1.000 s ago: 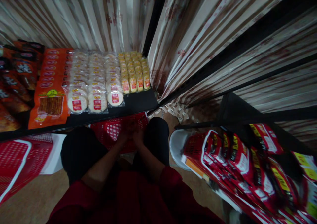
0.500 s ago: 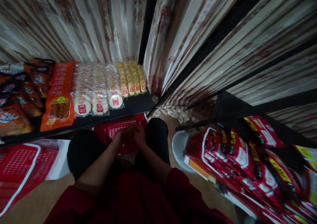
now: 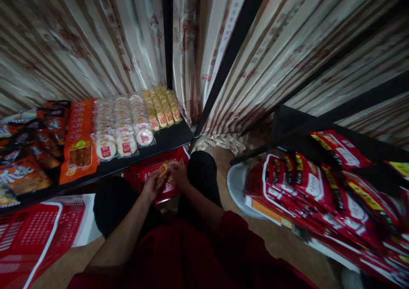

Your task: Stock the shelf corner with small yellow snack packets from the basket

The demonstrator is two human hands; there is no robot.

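Note:
Between my knees, over a red basket, my two hands are close together. My left hand is closed on a small yellow wrapped snack with a red-orange label. Fingers of my right hand are bent at the snack's right side, with more yellow wrapping just under them. Beyond my hands, yellow wrapped snacks stand in rows at the right end of the black shelf. Round white packaged cakes lie in rows beside them.
An orange packet strip and dark-orange bags lie further left on the shelf. Another red basket is at lower left. To the right are a grey-white basin and a basket of red packets. Curtains hang behind.
The view has shifted. My hands have moved slightly apart, and the yellow snack now shows between them; before, they were clasped close with nothing visible in them.

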